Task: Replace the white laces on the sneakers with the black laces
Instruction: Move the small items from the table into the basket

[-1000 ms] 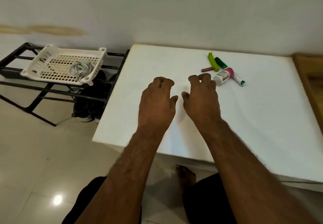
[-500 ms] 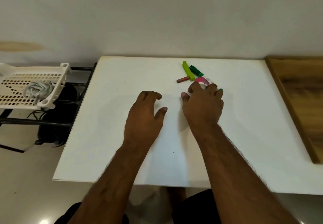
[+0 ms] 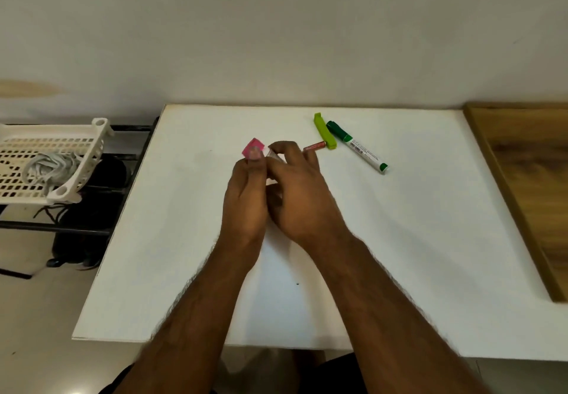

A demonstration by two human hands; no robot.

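Over the middle of the white table point(image 3: 399, 255) my two hands meet around a small bottle. My left hand point(image 3: 246, 200) pinches its pink cap point(image 3: 253, 149). My right hand point(image 3: 301, 197) holds the pale bottle body point(image 3: 272, 154), which is mostly hidden by the fingers. A bundle of white laces point(image 3: 50, 166) lies in a white perforated basket point(image 3: 76, 191) on a black rack at the left. Dark sneakers point(image 3: 89, 209) stand under that rack, in shadow, with a dark lace end showing beside them.
A green marker point(image 3: 358, 147), a lime green clip point(image 3: 324, 131) and a small red tube point(image 3: 314, 146) lie on the table beyond my right hand. A wooden surface point(image 3: 528, 178) borders the table on the right. A wall runs along the back.
My right hand picked the pink-capped bottle up off the table and brought it left. My left hand rose to meet it and took the cap. The view turned rightward.
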